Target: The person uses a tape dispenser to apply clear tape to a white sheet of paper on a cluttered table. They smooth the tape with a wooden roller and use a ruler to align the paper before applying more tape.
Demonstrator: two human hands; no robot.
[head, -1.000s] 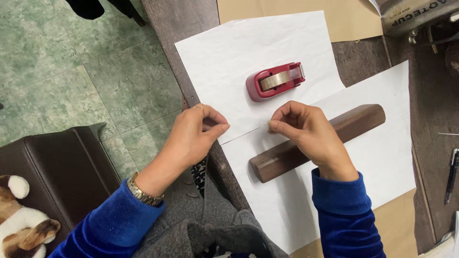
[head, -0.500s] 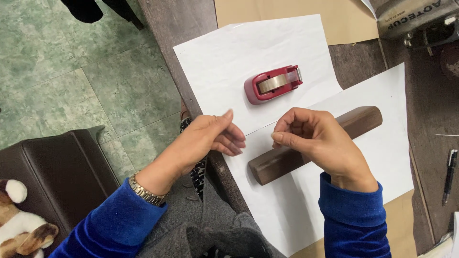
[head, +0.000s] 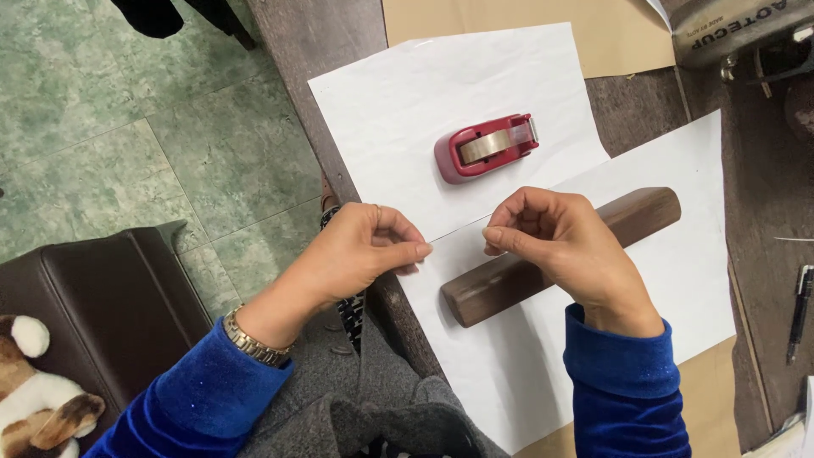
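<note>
We see left hand (head: 356,254) and right hand (head: 555,242) pinched shut, apparently on clear tape; wooden block (head: 560,254) lies diagonal under right.

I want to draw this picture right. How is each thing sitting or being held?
Left hand: fingers pinched together, above the near paper's edge.
Right hand: fingers pinched, above the block.
Dark brown wooden block: lying flat, slanted, on the near white paper sheet.
Red tape dispenser: resting on the far white paper sheet, untouched.
Black pen: lying on the table.
</note>
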